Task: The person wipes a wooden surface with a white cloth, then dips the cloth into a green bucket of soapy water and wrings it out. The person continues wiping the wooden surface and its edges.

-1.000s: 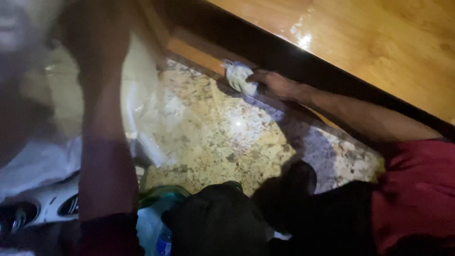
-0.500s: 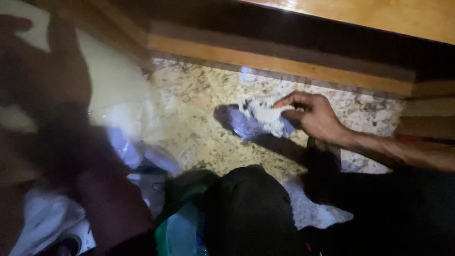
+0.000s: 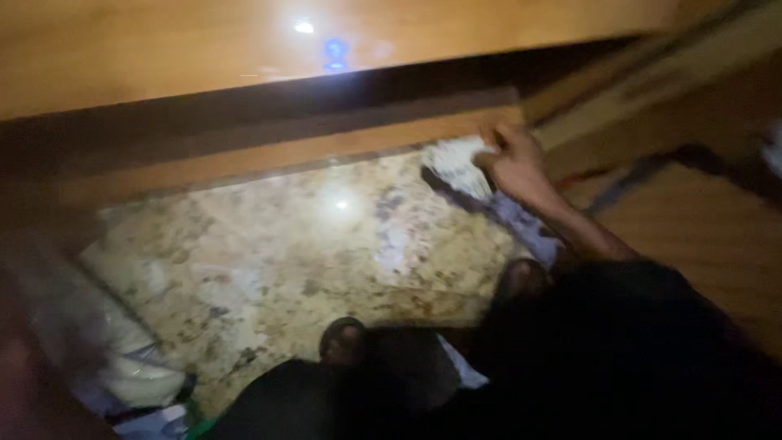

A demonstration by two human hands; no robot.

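Speckled stone floor [image 3: 277,244], wood baseboard [image 3: 269,155]; right hand [image 3: 513,163] fingers pinching white cloth [image 3: 458,163] at far corner.

Crumpled whitish cloth [image 3: 458,165], bunched against the speckled granite counter's [image 3: 285,244] far edge; blurred

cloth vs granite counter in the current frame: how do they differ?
The cloth is pale, small and crumpled, pinched under the right hand; the granite counter is speckled tan, broad, flat and glossy, with a glare spot. The cloth sits at the counter's back edge by the wooden ledge. Both are dimly lit and blurred.
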